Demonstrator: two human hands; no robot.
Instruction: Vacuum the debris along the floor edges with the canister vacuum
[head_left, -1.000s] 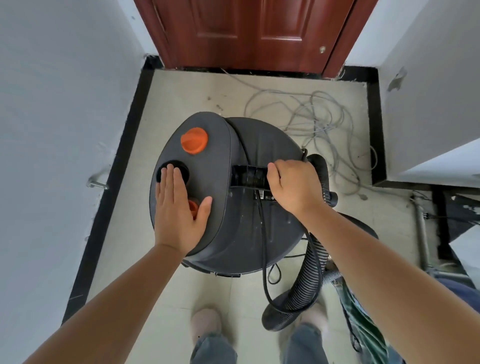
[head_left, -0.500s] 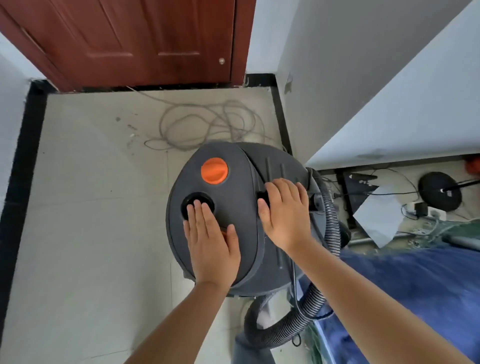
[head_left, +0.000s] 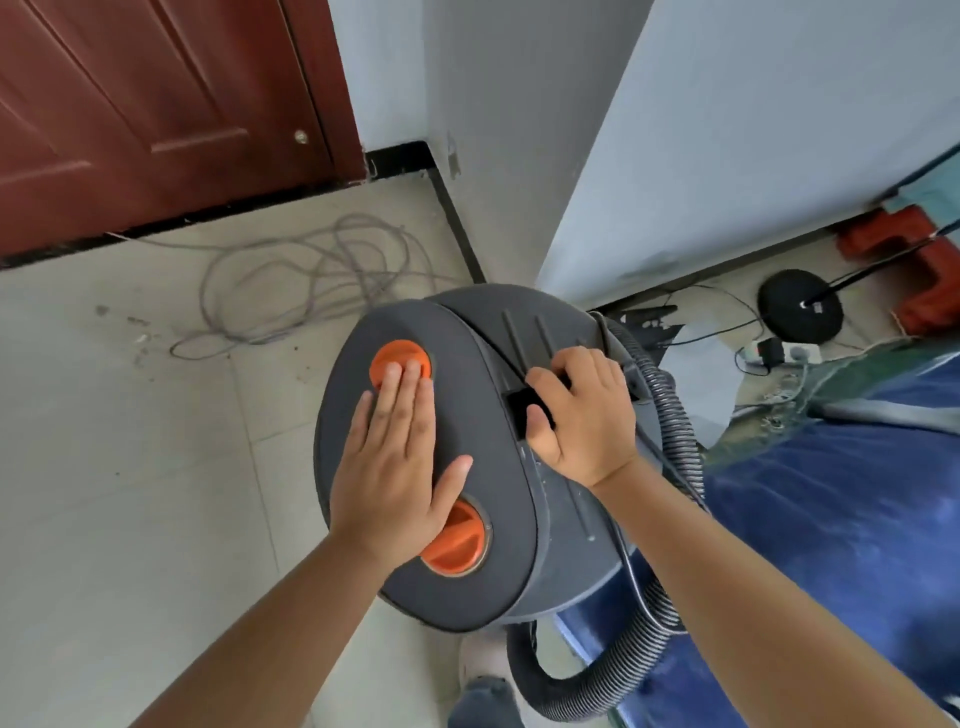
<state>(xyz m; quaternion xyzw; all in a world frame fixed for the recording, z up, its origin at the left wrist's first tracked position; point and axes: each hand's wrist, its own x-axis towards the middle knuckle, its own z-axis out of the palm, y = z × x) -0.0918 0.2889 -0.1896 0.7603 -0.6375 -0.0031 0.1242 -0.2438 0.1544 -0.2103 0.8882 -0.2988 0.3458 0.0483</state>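
The vacuum (head_left: 467, 457) is stood on the tiled floor near the wall corner, its lid seen from above. The left hand (head_left: 395, 457) is laid flat on the lid, fingers straight and together, their tips reaching the orange cap (head_left: 400, 358), probably to steady the body. The handle (head_left: 535, 402) at the lid's middle is gripped by the right hand (head_left: 582, 410), fingers curled round it, seemingly for shifting the canister. The hose (head_left: 670, 431) is looped down the vacuum's right side. Debris (head_left: 137, 340) and a tangled cable (head_left: 311, 280) are left beyond the vacuum, before the door (head_left: 145, 104).
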